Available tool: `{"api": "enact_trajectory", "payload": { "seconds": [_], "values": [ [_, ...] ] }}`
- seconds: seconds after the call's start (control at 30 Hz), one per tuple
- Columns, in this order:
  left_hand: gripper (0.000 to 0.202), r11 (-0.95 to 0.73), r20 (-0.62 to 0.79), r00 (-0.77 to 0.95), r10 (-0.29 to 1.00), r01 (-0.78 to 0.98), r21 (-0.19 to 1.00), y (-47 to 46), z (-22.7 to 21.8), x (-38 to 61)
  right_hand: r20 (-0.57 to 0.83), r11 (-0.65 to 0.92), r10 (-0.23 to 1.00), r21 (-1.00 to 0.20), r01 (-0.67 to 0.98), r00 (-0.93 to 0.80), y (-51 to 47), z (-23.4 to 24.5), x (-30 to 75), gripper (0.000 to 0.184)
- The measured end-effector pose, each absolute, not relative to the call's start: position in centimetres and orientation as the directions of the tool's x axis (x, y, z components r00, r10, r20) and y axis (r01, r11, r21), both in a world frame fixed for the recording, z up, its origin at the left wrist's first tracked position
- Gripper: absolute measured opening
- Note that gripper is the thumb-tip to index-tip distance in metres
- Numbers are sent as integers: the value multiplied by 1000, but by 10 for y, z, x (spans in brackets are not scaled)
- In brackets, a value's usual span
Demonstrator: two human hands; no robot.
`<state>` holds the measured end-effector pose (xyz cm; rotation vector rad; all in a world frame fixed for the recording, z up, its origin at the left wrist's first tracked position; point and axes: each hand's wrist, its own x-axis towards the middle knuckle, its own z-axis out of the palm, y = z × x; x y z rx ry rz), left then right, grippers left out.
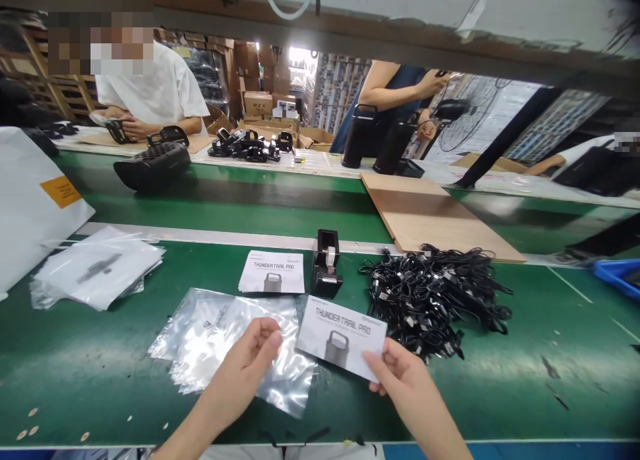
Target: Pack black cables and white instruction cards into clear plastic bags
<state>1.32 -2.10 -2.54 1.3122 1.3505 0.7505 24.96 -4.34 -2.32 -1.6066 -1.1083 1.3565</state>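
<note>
Between the thumb and fingers of my right hand [397, 373] is a printed instruction booklet [343, 337] marked "THUNDER TRAIL PRO", tilted above the green bench. My left hand [257, 350] is closed, thumb against curled fingertips, over a pile of clear plastic bags [207, 333]. Whether it pinches a bag edge, I cannot tell. Behind the bags lies a stack of matching booklets [275, 268], and a black tape dispenser [327, 263] stands beside it. A heap of black cables [435, 300] spreads to the right of the held booklet.
Bags with small dark parts [103, 267] lie at the left beside a large white bag [35, 213]. A wooden board [435, 213] spans the middle strip at the right. Across the bench, co-workers handle black parts near a black speaker-like body [155, 163]. A blue tray [620, 273] is far right.
</note>
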Motion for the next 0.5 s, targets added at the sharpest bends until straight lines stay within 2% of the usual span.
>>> {"api": "enact_trajectory", "payload": {
  "seconds": [0.13, 0.2, 0.37, 0.43, 0.5],
  "values": [
    [22, 16, -145, 154, 977, 631, 775, -19, -34, 11, -367, -386, 918, -913, 129, 151, -56, -35, 267, 34],
    [20, -26, -77, 109, 991, 723, 690, -17, -32, 6, -362, -382, 923, -902, 200, 130, -56, -39, 269, 32],
    [18, -6, -82, 67, 994, 811, 585, -13, -27, 8, -244, -242, 967, -778, 579, 76, -52, -39, 270, 27],
    [16, 17, -114, 58, 992, 826, 564, -12, -27, 13, -266, -238, 963, -757, 609, 45, -52, -36, 272, 24],
    [17, 33, -137, 53, 989, 829, 558, -10, -27, 16, -299, -259, 954, -780, 570, 24, -55, -33, 276, 23]
  ]
}}
